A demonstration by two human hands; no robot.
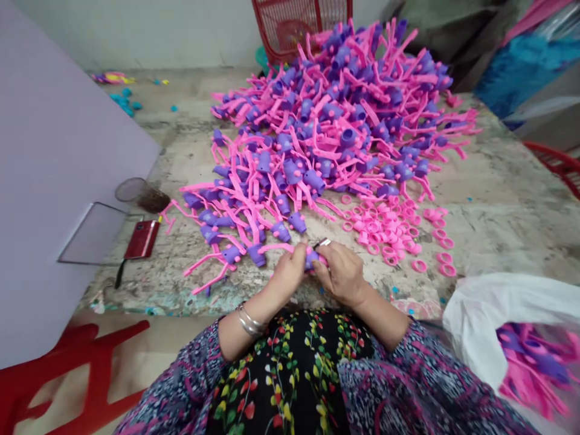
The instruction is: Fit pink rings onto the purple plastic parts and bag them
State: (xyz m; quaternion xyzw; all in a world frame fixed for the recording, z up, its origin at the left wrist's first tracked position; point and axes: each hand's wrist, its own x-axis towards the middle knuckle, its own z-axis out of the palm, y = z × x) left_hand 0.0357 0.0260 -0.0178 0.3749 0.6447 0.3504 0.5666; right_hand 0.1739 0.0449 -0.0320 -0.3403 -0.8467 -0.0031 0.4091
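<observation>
Both of my hands meet over the near edge of the table around one purple plastic doll torso (311, 258) with pink arms. My left hand (290, 269) is closed on its left side, where a pink arm sticks out past the thumb. From the other side my right hand (342, 272) grips the torso, fingers curled; a small dark and shiny item (322, 243) shows at its index finger. Just to the right lies a heap of small pink rings (385, 226). Beyond my hands rises a large pile of similar purple and pink torsos (312, 133).
A white plastic bag (475, 308) with more torsos stands at the lower right. On the left are a red phone-like case (142, 239), a mesh cup (151, 196) and a lilac panel (67, 169). Red stools (90, 362) and a red chair (301, 27) stand around the table.
</observation>
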